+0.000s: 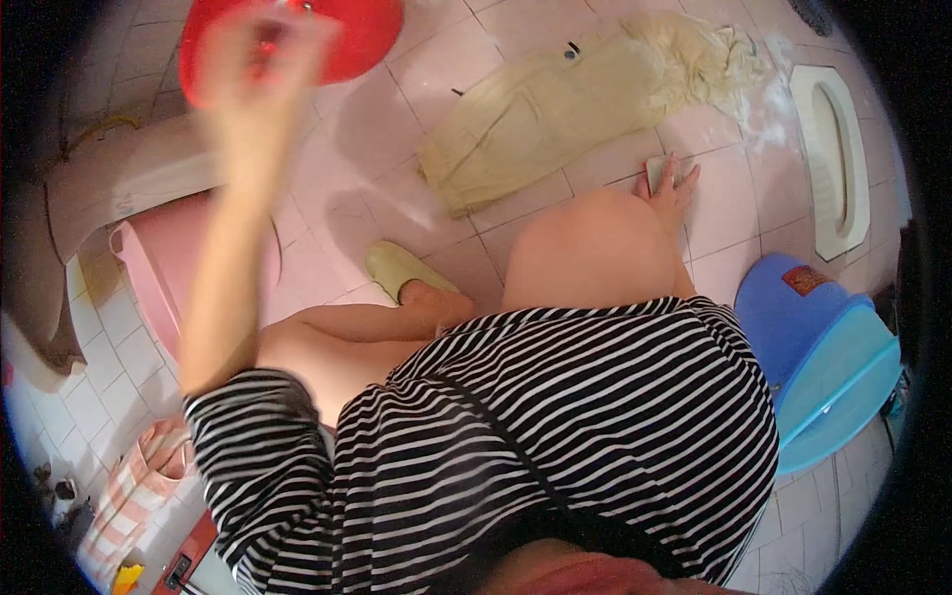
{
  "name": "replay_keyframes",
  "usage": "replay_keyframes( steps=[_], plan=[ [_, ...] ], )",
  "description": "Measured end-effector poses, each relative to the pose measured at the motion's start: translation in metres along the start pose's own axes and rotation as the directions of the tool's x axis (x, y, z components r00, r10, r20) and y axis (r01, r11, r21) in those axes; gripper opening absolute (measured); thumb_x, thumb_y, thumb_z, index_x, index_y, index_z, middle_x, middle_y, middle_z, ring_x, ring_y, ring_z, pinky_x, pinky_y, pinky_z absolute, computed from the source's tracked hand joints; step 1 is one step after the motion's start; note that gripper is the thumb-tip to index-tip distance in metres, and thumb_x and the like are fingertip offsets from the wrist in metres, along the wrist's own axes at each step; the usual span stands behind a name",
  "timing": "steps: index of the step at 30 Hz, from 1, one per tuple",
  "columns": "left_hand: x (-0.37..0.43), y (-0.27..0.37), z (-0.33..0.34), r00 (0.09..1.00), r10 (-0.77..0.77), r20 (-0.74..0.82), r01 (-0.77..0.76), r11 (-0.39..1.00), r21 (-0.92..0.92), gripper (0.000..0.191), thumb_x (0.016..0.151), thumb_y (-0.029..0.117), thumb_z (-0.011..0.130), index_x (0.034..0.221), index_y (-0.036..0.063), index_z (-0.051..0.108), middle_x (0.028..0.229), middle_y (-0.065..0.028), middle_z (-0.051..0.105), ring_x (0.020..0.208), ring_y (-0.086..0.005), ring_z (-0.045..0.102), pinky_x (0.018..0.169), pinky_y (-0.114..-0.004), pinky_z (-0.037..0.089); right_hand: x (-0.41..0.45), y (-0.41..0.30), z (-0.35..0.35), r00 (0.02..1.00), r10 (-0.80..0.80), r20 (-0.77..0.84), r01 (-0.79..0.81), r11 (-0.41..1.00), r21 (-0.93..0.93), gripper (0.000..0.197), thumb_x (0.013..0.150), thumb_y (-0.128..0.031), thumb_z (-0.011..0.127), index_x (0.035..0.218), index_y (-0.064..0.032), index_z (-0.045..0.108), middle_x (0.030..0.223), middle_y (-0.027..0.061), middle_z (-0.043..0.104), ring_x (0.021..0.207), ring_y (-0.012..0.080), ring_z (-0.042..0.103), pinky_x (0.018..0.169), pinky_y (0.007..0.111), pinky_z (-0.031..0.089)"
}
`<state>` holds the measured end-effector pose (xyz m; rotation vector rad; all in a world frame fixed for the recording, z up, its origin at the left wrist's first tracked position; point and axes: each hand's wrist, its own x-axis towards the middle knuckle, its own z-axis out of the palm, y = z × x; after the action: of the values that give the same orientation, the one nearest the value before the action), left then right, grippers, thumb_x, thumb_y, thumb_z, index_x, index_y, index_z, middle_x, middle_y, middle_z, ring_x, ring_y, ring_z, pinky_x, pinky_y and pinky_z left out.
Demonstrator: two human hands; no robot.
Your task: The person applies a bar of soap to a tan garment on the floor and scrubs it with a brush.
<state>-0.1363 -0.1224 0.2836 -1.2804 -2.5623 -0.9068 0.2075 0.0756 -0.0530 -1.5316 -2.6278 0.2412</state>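
My left hand point(271, 56) is raised over a red plastic basin point(364, 37) at the upper left. Motion blur hides its fingers, so whether it holds anything is unclear. Low by the pink tiles, beyond my bent knee, my right hand point(673, 193) has its fingers around a pale rectangular block point(659, 177), which looks like a bar of soap. A wet beige cloth garment point(535, 126) lies stretched out in front of me, smooth on the left and bunched up at its right end. White suds point(773, 111) are spread on the floor beside the bunched end.
A white squat-toilet pan point(854, 163) is set in the floor at right. Blue point(773, 327) and light-blue basins point(840, 401) lean at my right side. A pink plastic tub point(160, 260) and a pink-and-white checked bag point(130, 491) are at left. A pale green slipper point(394, 269) is on my foot.
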Motion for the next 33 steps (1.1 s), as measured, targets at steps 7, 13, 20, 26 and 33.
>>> replay_keyframes(
  steps=[7,13,20,26,33],
  plan=[
    [-0.184,-0.114,0.195,0.281,-0.837,0.47,0.944,0.33,0.023,0.053,0.067,0.039,0.075,0.095,-0.0051,0.062,0.087,-0.0135,0.066,0.079,-0.0244,0.063,0.071,-0.036,0.049,0.027,-0.036,-0.029,0.869,0.097,0.485,-0.256,0.928,0.272,0.076,0.076,-0.04,0.062,0.141,-0.0268,0.026,0.12,0.0245,0.045,0.099,0.0398,0.052,0.079,0.045,0.044],
    [-0.247,-0.116,0.222,0.312,-0.862,0.4,0.849,0.442,0.289,0.037,0.072,0.033,0.068,0.092,0.0018,0.067,0.074,-0.0134,0.066,0.07,-0.0252,0.064,0.065,-0.037,0.049,0.019,-0.186,-0.013,0.753,-0.653,0.079,0.524,0.668,0.529,0.058,0.079,-0.038,0.06,0.13,-0.0124,0.047,0.092,0.0171,0.051,0.087,0.0297,0.049,0.08,0.042,0.041],
    [-0.246,-0.111,0.177,0.267,-0.802,0.533,0.915,0.385,0.121,0.033,0.075,0.029,0.066,0.09,-0.0006,0.066,0.069,-0.0087,0.062,0.059,-0.0172,0.057,0.054,-0.034,0.045,0.113,-0.13,0.067,0.696,-0.624,0.356,0.54,0.781,0.314,0.041,0.078,-0.039,0.056,0.114,-0.0185,0.06,0.097,0.0196,0.057,0.086,0.0343,0.058,0.072,0.043,0.048],
    [-0.251,-0.122,0.181,0.176,-0.843,0.508,0.984,0.168,-0.062,0.031,0.073,0.027,0.069,0.082,-0.0018,0.065,0.068,-0.0056,0.06,0.059,-0.0134,0.053,0.055,-0.031,0.043,0.162,-0.126,0.004,0.976,-0.22,0.007,0.218,0.971,0.096,0.046,0.081,-0.042,0.053,0.12,-0.0183,0.054,0.086,0.0216,0.057,0.072,0.0364,0.057,0.06,0.044,0.047],
    [-0.256,-0.138,0.182,0.253,-0.816,0.521,0.904,0.39,0.172,0.032,0.073,0.028,0.07,0.078,-0.003,0.065,0.067,-0.0056,0.06,0.059,-0.014,0.052,0.056,-0.031,0.043,0.041,-0.156,0.054,0.681,-0.697,0.223,0.649,0.716,0.257,0.044,0.074,-0.035,0.063,0.115,-0.0222,0.059,0.097,0.0158,0.057,0.089,0.0322,0.053,0.074,0.045,0.044]
  ],
)
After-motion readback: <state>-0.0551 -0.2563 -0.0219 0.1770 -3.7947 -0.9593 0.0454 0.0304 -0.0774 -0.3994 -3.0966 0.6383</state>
